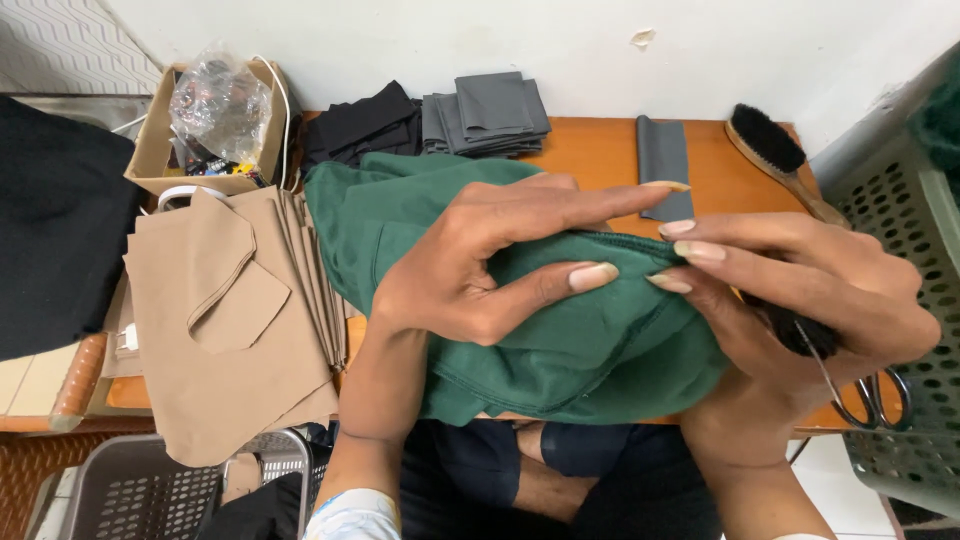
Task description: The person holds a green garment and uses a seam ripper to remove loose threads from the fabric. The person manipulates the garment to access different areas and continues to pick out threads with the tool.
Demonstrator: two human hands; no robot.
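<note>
Hands, left hand and right hand, pinch green cloth mid-frame; brown box with clear bag sits upper left.

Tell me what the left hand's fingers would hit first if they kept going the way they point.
The left hand points right, so it would probably meet the right hand's fingertips first, above the green cloth; depth is unclear.

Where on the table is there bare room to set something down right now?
Bare wood shows between the grey folded cloths and the grey strip, and between that strip and the brush. The left is crowded: tan cloth pieces, black cloths, cardboard box. Both hands, left and right, fill the middle with green cloth.
</note>
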